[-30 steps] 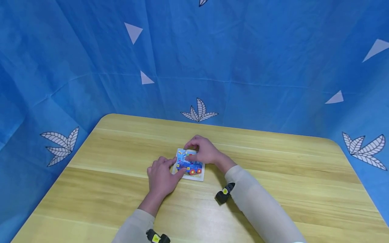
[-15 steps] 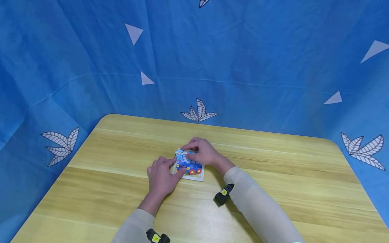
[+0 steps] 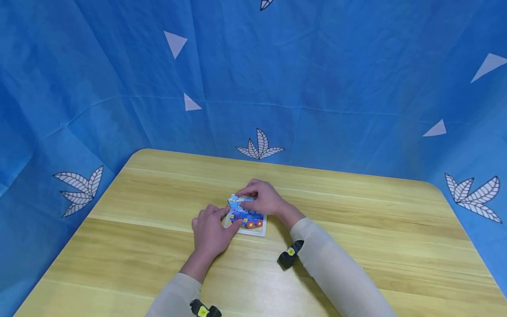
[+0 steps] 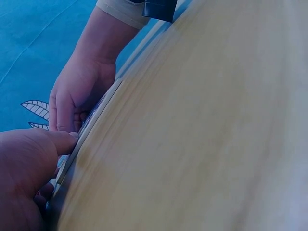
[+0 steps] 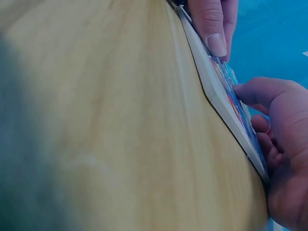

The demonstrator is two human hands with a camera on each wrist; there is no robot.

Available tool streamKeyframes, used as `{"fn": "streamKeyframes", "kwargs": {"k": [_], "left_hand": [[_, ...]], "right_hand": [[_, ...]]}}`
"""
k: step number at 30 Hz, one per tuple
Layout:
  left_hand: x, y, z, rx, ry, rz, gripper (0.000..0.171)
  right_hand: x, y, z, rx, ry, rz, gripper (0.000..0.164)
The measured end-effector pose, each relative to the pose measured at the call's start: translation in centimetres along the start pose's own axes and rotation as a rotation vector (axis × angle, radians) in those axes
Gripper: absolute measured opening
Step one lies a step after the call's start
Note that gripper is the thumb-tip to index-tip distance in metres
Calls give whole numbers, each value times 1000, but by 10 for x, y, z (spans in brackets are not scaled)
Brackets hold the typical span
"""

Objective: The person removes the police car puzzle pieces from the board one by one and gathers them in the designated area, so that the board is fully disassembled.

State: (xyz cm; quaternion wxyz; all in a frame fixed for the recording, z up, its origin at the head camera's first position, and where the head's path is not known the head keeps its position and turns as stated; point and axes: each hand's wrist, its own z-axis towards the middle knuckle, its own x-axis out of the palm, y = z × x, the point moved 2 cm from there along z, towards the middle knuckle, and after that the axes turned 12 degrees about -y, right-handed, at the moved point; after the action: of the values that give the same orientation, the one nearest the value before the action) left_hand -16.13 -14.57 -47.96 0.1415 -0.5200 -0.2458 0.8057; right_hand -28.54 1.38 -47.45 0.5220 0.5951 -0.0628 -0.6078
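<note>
A small jigsaw puzzle board [image 3: 256, 233] with a white rim and a picture of a blue vehicle with red wheels lies on the table. My left hand [image 3: 211, 231] holds it at the near left corner, thumb over the picture and fingers along the left side. At its far left corner, a light blue puzzle piece [image 3: 233, 201] pokes slightly past the rim. Thumb and index finger of my right hand [image 3: 267, 198] pinch this piece from the right. In the right wrist view the board [image 5: 216, 91] shows edge-on, the right thumb touching its printed face.
The wooden table [image 3: 356, 229] stretches around the board on all sides. Behind it hangs a blue cloth [image 3: 317, 79] with white leaves and triangles. Black wrist cameras [image 3: 288, 259] are strapped over both sleeves.
The right hand has shifted slightly left, and the light blue piece has moved with it to the board's far left corner. My left hand and the board have stayed in place.
</note>
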Motion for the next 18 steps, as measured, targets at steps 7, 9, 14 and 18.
{"fn": "streamKeyframes", "kwargs": {"k": [7,9,14,18], "left_hand": [[-4,4,-3,26,25,-46,62],[-4,4,-3,33,25,-49,62],[-4,4,-4,50,15,-53,62],[-3,3,-5,56,9,-52,63]], "right_hand": [[2,1,-1,-35,-11,-2,26],[2,2,0,-59,-2,-9,27],[1,4,3,-83,34,-55,28],[1,5,4,-88,52,-91,25]]}}
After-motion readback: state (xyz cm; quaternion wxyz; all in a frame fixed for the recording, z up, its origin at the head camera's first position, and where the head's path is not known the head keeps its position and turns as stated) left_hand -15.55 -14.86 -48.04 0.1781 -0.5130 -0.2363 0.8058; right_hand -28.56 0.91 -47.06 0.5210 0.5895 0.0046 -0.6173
